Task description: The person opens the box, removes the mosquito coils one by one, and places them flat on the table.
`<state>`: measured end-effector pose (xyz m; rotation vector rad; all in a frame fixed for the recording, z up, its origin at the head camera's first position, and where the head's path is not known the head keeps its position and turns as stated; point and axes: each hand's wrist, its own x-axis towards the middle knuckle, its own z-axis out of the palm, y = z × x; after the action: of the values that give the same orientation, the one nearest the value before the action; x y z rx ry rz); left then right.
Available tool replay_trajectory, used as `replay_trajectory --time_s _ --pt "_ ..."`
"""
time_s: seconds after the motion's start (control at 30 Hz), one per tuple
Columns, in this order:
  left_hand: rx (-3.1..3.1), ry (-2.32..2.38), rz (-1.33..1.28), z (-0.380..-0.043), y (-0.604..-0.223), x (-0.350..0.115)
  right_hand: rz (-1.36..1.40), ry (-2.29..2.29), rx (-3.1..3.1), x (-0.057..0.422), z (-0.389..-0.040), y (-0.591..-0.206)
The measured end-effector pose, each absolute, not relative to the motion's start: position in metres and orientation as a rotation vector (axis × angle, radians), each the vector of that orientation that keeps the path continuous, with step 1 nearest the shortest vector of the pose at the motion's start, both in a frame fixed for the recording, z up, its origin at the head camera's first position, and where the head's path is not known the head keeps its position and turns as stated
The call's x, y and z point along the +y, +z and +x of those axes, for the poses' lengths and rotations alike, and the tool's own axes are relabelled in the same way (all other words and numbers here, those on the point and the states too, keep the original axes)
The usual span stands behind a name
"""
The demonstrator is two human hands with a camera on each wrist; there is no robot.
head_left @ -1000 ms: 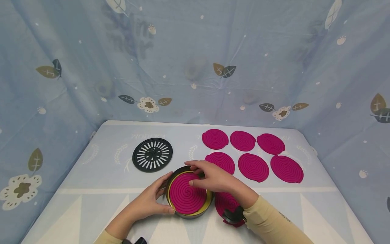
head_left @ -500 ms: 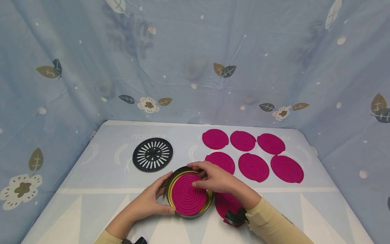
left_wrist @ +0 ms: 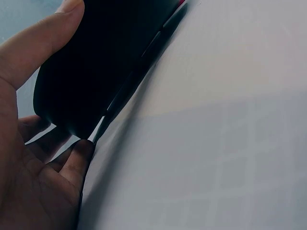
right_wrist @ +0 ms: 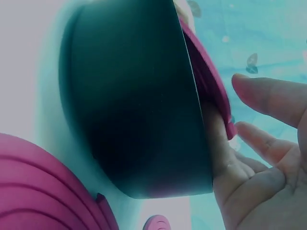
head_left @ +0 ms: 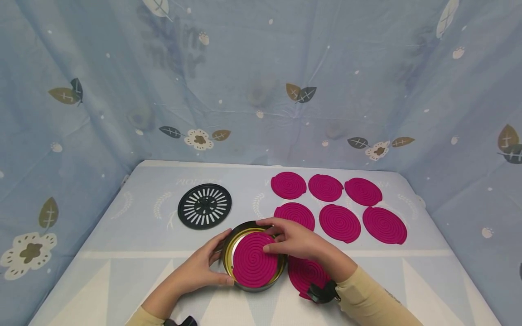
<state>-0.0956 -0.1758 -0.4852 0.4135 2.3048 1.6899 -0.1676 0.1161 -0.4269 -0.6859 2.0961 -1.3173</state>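
Observation:
A round dark tin with a golden inside [head_left: 244, 225] stands near the front of the table. My left hand [head_left: 201, 267] grips its left side, the thumb near the front rim and the fingers curled behind; the left wrist view shows the tin's dark wall [left_wrist: 79, 72] between them. Inside the tin a magenta mosquito coil [head_left: 253, 263] lies tilted, its right edge raised above the rim. My right hand [head_left: 295, 237] holds that edge, thumb above and a finger beneath. In the right wrist view the coil's edge [right_wrist: 213, 72] sticks up out of the tin.
Several magenta mosquito coils [head_left: 339, 223] lie flat in rows at the back right. One more coil [head_left: 303, 271] lies right beside the tin, partly under my right wrist. A black slotted round lid [head_left: 205, 206] lies at the back left. A patterned blue curtain [head_left: 261, 90] hangs around the table.
The coil in the tin has shifted right with my right hand, and more of the tin's shiny inside shows at the left. My left hand has stayed in place.

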Motion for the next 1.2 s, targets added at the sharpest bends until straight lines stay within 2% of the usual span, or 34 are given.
replay_trajectory --time_s 0.33,1.2 --pt "2.300 1.700 0.417 -0.096 -0.486 -0.176 -0.598 -1.448 1.858 0.120 -0.164 -0.428" --pt "2.321 1.679 0.448 -0.095 -0.487 -0.176 -0.509 -1.620 1.838 0.131 -0.156 -0.441"
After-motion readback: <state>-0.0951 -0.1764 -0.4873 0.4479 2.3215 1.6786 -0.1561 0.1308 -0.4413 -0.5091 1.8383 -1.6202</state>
